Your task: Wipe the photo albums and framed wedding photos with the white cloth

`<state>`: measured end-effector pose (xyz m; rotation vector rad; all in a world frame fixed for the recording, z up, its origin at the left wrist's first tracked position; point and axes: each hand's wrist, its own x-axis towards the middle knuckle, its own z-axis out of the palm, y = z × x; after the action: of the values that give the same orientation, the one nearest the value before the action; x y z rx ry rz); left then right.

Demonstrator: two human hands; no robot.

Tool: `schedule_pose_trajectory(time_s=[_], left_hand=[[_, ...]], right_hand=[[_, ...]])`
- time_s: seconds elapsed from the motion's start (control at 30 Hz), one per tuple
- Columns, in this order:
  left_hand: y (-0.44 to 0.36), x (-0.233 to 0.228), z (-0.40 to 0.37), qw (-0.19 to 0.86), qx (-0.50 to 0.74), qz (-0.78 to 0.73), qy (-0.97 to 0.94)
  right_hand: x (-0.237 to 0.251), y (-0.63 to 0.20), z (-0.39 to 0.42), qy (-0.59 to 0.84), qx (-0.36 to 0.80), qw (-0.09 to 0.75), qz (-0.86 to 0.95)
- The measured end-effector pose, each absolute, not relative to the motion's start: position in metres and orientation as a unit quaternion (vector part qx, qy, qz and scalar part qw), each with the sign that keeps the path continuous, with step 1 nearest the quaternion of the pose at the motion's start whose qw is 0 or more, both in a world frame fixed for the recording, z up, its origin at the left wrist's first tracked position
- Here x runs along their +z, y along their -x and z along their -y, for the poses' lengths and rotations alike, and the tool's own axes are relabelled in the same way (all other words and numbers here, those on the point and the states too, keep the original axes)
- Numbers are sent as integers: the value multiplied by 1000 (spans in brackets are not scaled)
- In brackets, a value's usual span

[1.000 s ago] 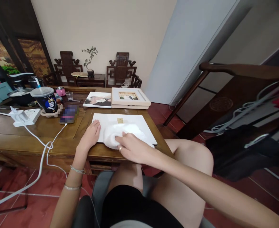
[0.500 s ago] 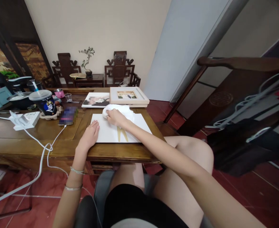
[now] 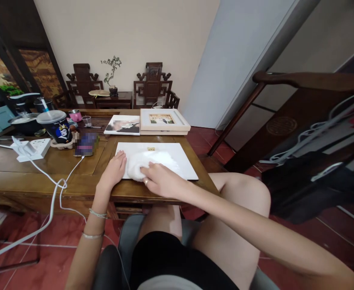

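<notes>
At the near edge of the wooden counter [image 3: 59,165], a white board [image 3: 177,161] lies flat, a small brass hanger at its far edge, and both hands are on it. Left hand [image 3: 114,171] is spread flat, fingers together, palm pressing the board's left edge where it meets the wood. Right hand [image 3: 160,181] is curled over a bunched white cloth [image 3: 137,166], fingers closed on it, pressing it onto the board's near-left part, just beside the left hand. Beyond the board sit a framed picture [image 3: 164,121] and an unframed print [image 3: 123,125]; left of the board, a phone [image 3: 86,144] on its charging cable, then a lidded black cup [image 3: 56,125] and a white power strip [image 3: 33,148]. Risk as I read it: the board's near-right corner pokes past the counter edge, so a hard sweep toward the body could slide or tip it off if the left palm lifts. A wide stroke away could also nudge the framed picture.
</notes>
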<state>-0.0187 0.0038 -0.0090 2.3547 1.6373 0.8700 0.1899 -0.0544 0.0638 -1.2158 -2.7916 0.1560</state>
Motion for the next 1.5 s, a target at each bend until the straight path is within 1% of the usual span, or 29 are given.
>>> schedule_pose_trajectory(time_s=[0.2, 0.3, 0.37, 0.47, 0.57, 0.63, 0.73, 0.8, 0.93, 1.03, 1.13, 1.2, 1.33, 1.5], left_hand=[[21, -13, -5, 75, 298, -542, -783], [22, -15, -7, 76, 306, -542, -779], [21, -12, -6, 76, 325, -544, -770], [18, -4, -2, 79, 380, -545, -743], [16, 5, 4, 94, 435, -549, -707], [14, 7, 6, 103, 443, -553, -698], [14, 3, 4, 105, 405, -555, -719], [15, -2, 0, 96, 364, -555, -742], [19, -11, -5, 72, 295, -556, -774], [23, -13, -7, 66, 279, -552, -783], [25, -13, -7, 64, 275, -549, -787], [25, -12, -8, 63, 273, -548, -788], [24, -11, -8, 58, 271, -546, -791], [25, -12, -9, 66, 281, -543, -788]], right_hand=[[57, -170, -28, 461, 40, 81, 883], [57, -159, -49, 473, 24, 81, 877], [55, -154, -48, 457, 16, 79, 886], [49, -153, -28, 388, 24, 91, 917], [47, -162, -2, 318, 56, 106, 940], [51, -172, 14, 286, 94, 101, 948], [63, -190, 28, 263, 161, 85, 948], [70, -200, 27, 277, 174, 79, 942], [70, -209, 1, 372, 124, 83, 916], [64, -200, -31, 443, 98, 100, 886], [60, -176, -60, 476, 92, 130, 865], [60, -156, -74, 468, 96, 150, 866], [64, -121, -84, 407, 108, 169, 891], [69, -124, -87, 426, 116, 160, 883]])
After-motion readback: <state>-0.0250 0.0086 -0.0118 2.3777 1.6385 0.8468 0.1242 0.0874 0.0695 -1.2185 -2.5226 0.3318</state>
